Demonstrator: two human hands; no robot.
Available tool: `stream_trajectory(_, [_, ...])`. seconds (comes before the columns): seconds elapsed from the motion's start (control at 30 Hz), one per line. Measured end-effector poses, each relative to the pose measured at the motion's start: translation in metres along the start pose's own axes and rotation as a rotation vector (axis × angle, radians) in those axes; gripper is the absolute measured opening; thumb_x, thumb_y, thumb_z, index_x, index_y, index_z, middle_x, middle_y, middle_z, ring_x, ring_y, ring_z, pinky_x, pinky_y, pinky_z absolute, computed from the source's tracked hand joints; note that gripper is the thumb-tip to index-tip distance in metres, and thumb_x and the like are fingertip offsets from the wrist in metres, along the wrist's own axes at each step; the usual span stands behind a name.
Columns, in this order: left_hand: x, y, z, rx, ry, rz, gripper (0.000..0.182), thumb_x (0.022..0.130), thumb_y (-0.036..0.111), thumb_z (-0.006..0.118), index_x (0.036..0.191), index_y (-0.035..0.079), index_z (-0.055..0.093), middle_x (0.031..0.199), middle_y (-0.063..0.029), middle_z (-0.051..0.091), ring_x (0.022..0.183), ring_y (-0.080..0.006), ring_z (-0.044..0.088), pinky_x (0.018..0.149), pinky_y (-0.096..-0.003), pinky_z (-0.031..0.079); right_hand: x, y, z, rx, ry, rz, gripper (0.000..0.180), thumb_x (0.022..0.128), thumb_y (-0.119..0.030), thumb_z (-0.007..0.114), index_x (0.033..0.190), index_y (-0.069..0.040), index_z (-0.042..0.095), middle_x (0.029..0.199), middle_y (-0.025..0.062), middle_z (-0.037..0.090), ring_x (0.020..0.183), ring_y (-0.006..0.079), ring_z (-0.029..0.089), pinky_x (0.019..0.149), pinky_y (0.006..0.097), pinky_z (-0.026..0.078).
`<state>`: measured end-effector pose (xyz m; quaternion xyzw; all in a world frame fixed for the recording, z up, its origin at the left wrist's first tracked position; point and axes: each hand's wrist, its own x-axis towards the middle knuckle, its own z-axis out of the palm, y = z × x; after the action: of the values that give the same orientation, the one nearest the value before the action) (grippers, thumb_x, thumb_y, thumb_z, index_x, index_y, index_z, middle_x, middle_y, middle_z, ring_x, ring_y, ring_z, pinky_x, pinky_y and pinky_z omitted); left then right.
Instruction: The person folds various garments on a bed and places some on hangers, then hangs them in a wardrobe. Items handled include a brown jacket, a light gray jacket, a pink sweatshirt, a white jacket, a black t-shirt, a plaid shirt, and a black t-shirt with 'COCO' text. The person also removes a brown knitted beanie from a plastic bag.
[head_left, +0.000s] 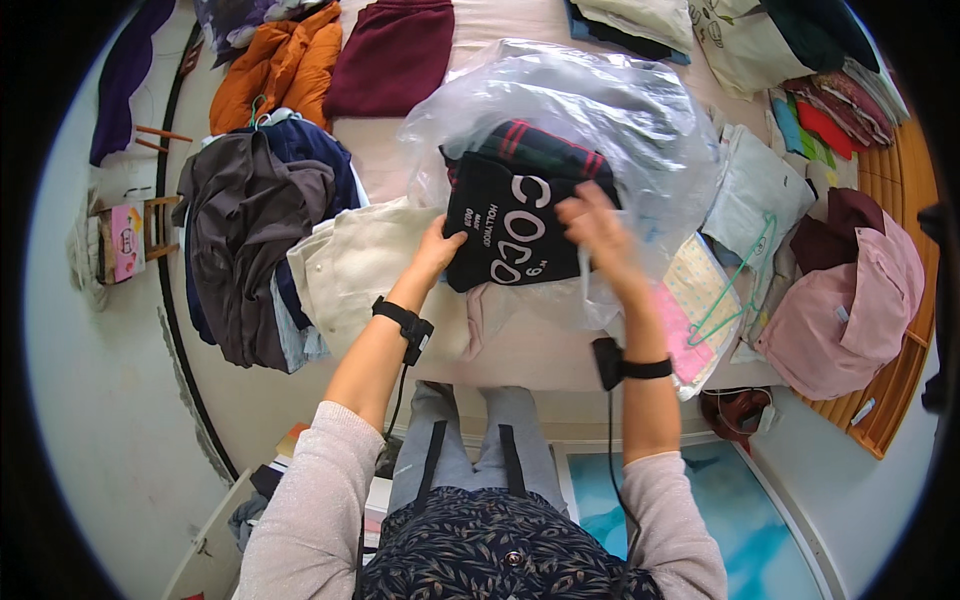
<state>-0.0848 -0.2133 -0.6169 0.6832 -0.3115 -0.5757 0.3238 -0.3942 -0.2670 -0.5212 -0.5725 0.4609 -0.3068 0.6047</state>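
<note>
A folded black garment with white lettering (510, 225) lies before me, partly over a folded dark tartan garment (551, 154). Both rest at the mouth of a large clear plastic bag (630, 90), which spreads behind them and to the right. My left hand (437, 247) grips the black garment's left edge, with the thumb on top. Blurred, my right hand (600, 232) is over the garment's right edge, fingers spread; whether it touches the cloth I cannot tell. Cream folded cloth (360, 262) lies left of the black garment.
Dark garments on hangers (240, 195), an orange padded jacket (277, 67) and maroon folded cloth (394, 60) lie on the bed (540, 360) to the left and behind. At right are a green hanger (739, 289), patterned cloth (694, 300) and a pink garment (862, 315).
</note>
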Motion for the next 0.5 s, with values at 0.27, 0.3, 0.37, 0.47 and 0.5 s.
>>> stream_trajectory(0.27, [-0.002,0.027,0.021,0.603,0.221,0.514,0.089,0.072,0.029,0.085,0.145,0.001,0.044,0.142,-0.0214,0.048,0.132,-0.0376,0.045,0.112,-0.0435,0.037,0.021,0.006,-0.02,-0.822,0.124,-0.115,0.076,0.079,-0.027,0.08,0.143,-0.001,0.047,0.141,0.0216,0.052,0.133,0.0371,0.047,0.112,0.0438,0.037])
stream_trajectory(0.3, [0.0,0.032,0.02,0.655,0.229,0.542,0.09,0.071,0.03,0.085,0.145,0.001,0.044,0.141,-0.0209,0.049,0.131,-0.0377,0.046,0.112,-0.0434,0.037,0.023,0.004,-0.005,-0.946,0.131,-0.347,0.083,0.072,-0.023,0.084,0.143,-0.002,0.047,0.142,0.0222,0.051,0.133,0.0407,0.046,0.114,0.0446,0.035])
stream_trajectory(0.37, [0.008,0.037,0.018,0.638,0.188,0.453,0.095,0.066,0.034,0.088,0.143,0.0,0.045,0.138,-0.0222,0.05,0.13,-0.0378,0.047,0.11,-0.0437,0.038,0.036,-0.003,0.012,-1.187,0.106,-0.405,0.084,0.069,-0.019,0.085,0.142,-0.004,0.047,0.136,0.0186,0.054,0.128,0.0363,0.049,0.115,0.0424,0.033])
stream_trajectory(0.47, [0.02,0.036,0.015,0.588,0.13,0.328,0.101,0.058,0.037,0.093,0.139,0.0,0.046,0.135,-0.0241,0.053,0.129,-0.0382,0.048,0.108,-0.0437,0.041,0.046,-0.009,0.029,-1.297,-0.003,-0.225,0.072,0.066,-0.018,0.085,0.131,-0.005,0.057,0.117,0.0143,0.062,0.114,0.033,0.058,0.105,0.0438,0.042])
stream_trajectory(0.5, [0.022,0.035,0.015,0.539,0.088,0.322,0.101,0.057,0.036,0.093,0.139,-0.001,0.046,0.132,-0.0238,0.056,0.126,-0.0381,0.051,0.106,-0.0437,0.042,0.046,-0.01,0.031,-1.244,-0.113,-0.133,0.065,0.066,-0.017,0.085,0.125,-0.005,0.06,0.111,0.013,0.062,0.108,0.0327,0.059,0.1,0.044,0.043])
